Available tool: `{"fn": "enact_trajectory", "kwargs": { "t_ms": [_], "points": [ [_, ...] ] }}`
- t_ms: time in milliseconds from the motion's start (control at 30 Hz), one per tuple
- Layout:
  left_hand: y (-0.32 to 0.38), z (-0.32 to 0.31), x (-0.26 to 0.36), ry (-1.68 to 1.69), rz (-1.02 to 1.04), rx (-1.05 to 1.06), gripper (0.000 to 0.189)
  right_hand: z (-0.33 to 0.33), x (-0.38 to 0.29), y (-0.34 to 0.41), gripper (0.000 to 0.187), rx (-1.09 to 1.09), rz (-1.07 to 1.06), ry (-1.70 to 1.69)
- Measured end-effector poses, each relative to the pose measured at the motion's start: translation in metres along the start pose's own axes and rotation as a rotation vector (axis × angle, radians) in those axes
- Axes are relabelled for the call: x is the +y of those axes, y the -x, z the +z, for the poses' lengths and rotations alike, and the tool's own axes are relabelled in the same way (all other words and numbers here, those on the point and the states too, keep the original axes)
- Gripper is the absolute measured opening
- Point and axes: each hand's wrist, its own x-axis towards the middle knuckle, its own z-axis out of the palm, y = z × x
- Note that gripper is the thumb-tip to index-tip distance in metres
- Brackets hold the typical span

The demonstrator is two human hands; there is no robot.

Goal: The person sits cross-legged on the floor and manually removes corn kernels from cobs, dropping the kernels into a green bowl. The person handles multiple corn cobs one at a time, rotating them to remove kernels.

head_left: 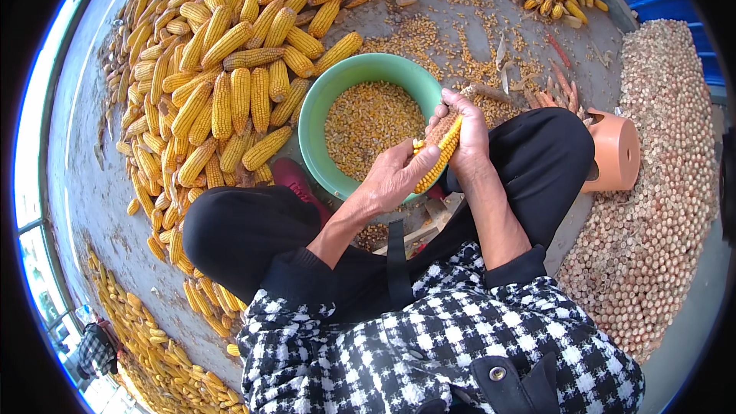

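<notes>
Both hands are on one partly shelled ear of yellow corn [441, 162], held at the right rim of a green plastic basin [311, 121]. My left hand [394, 175] grips its near end, with the thumb against the kernels. My right hand [470, 126] wraps around the far end. Bare brown cob shows on the ear's upper-left side, while rows of kernels remain along the right. Loose corn kernels [374, 121] cover the basin's bottom. The basin stands on the floor between my bent legs.
A large heap of unshelled ears [230, 86] lies left of the basin. Kernels [489, 57] are scattered beyond it. At right are an orange plastic stool [621, 152] and tightly stacked bare cobs [644, 241]. Another person [98, 349] is at the lower left.
</notes>
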Motion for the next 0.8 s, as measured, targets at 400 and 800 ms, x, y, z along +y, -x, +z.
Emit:
{"fn": "enact_trajectory", "kwargs": {
  "t_ms": [400, 800],
  "points": [
    [0.007, -0.009, 0.008, 0.416, -0.179, -0.076, 0.046, -0.003, -0.002, -0.002, 0.015, -0.055, 0.02, -0.126],
    [0.005, -0.009, 0.008, 0.251, -0.149, -0.059, 0.046, -0.007, -0.003, -0.005, 0.013, -0.036, -0.001, -0.113]
  ]
}}
